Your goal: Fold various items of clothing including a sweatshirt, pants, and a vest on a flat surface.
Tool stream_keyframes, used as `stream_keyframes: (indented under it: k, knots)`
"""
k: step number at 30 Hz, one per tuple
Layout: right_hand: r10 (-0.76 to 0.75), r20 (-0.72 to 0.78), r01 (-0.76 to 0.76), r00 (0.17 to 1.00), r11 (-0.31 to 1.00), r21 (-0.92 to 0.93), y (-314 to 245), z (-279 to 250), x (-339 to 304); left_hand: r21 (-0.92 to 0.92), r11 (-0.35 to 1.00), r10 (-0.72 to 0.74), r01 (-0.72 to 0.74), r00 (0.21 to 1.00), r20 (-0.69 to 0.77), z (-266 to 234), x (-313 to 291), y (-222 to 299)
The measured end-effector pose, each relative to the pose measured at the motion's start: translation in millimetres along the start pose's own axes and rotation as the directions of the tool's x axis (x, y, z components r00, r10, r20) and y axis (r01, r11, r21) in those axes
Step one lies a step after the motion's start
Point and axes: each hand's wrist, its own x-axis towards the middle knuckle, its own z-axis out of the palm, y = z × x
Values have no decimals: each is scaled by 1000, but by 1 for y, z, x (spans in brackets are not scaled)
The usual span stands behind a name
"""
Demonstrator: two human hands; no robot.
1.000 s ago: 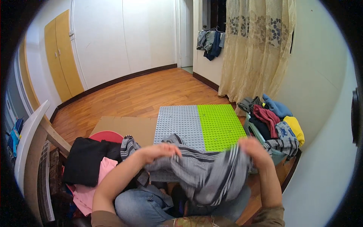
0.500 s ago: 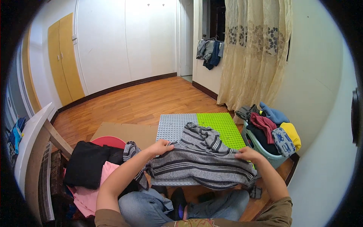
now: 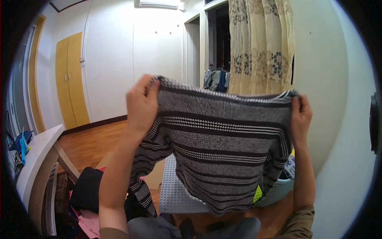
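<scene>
A grey and black striped knit sweater [image 3: 223, 147] hangs spread out in the air in front of me, sleeves drooping at both sides. My left hand [image 3: 142, 104] pinches its upper left shoulder area, and my right hand [image 3: 301, 115] grips the upper right one. The top edge between them is pulled nearly straight. Below and behind the sweater, the studded table top [image 3: 175, 201] shows its grey part and a sliver of green; the sweater hides most of it.
At the left lie folded black cloth [image 3: 87, 189] and pink cloth [image 3: 88, 221], beside a white-topped table [image 3: 39, 151]. A laundry basket [image 3: 278, 191] stands at the right, partly hidden by the sweater. Clothes [image 3: 217, 79] hang at the window by a patterned curtain [image 3: 260, 47].
Both hands have risen, lifting the sweater from the studded table top and stretching it out upright. The view has tilted upward, bringing an air conditioner into sight.
</scene>
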Motion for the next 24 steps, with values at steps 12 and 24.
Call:
stream_keyframes:
  k: [12, 24]
  knots:
    - [-275, -558, 432, 783, 886, 170, -90, -19, 24, -93, 942, 184, -322, 729, -660, -13, 26, 35]
    - [-281, -505, 441, 816, 868, 228, -110, 61, 11, -698, 601, -170, -389, 792, -587, 91, 20, -19]
